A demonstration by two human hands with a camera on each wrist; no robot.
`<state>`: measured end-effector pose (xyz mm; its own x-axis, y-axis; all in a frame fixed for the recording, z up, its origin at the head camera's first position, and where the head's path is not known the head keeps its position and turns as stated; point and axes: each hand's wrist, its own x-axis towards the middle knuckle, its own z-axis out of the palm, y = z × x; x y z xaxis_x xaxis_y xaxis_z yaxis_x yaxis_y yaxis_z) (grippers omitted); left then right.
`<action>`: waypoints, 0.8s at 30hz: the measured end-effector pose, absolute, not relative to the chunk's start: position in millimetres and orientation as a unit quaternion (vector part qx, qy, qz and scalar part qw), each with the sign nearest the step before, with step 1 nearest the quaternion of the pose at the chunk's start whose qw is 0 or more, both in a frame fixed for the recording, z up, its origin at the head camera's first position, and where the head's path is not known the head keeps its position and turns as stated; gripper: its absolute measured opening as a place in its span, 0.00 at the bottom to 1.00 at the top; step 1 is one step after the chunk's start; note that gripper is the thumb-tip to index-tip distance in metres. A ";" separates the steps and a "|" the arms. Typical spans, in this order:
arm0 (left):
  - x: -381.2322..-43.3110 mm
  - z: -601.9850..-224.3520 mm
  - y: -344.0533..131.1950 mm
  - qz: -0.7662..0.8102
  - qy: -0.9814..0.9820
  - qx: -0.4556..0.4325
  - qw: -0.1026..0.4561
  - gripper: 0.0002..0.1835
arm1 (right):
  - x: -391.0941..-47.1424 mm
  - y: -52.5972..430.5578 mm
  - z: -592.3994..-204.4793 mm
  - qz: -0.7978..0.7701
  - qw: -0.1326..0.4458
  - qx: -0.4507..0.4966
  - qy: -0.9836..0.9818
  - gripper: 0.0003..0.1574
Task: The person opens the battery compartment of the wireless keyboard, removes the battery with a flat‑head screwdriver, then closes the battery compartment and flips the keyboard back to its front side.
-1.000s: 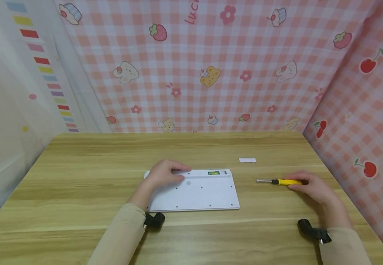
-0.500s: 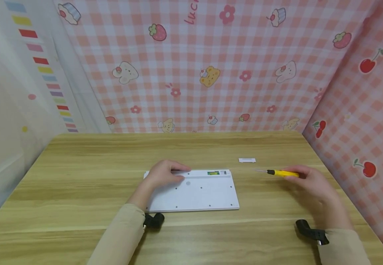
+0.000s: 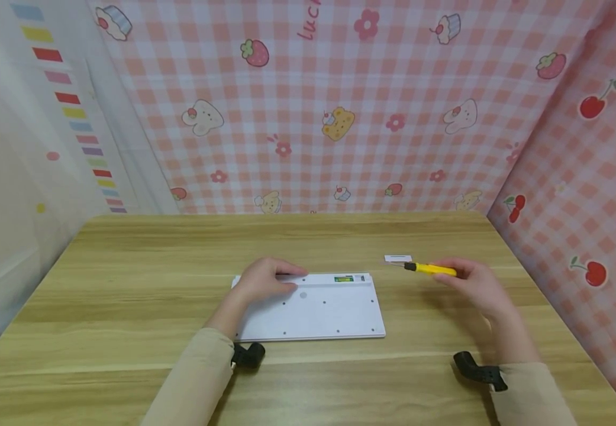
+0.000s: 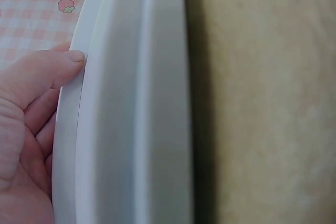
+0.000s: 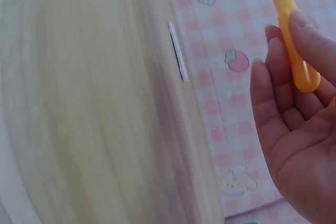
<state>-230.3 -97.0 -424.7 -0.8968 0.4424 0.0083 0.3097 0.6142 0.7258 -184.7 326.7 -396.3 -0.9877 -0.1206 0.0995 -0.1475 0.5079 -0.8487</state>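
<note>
On a wood-grain table (image 3: 126,296), a white panel (image 3: 313,316) dotted with small dark holes lies flat beneath the left hand (image 3: 262,279), which grips its far edge near the left corner, thumb on top. The panel extends rightward from that grip to an open slot holding a green battery (image 3: 344,278). The right hand (image 3: 475,284) pinches a yellow screwdriver (image 3: 434,269) by its handle, raised beyond the panel's right end, the shaft pointing left. Just beside the tip lies a small white strip (image 3: 398,258); whether they touch is unclear. The left hand covers the panel's far-left corner, the left wrist view blurs its surface, and the right wrist view cuts off the shaft.
</note>
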 end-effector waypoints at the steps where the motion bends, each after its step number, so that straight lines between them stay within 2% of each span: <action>1: -230.1 -424.6 -96.9 0.386 0.895 0.209 0.087 0.16 | -185.0 324.5 -396.1 0.490 0.012 0.070 -0.869 0.25; 6: -229.7 -423.9 -96.8 0.387 0.894 0.209 0.085 0.15 | -188.3 314.9 -395.1 0.497 0.002 0.044 -0.867 0.29; 24: -230.3 -424.6 -97.0 0.384 0.897 0.197 0.094 0.16 | -202.3 277.2 -391.9 0.558 0.025 0.050 -0.828 0.30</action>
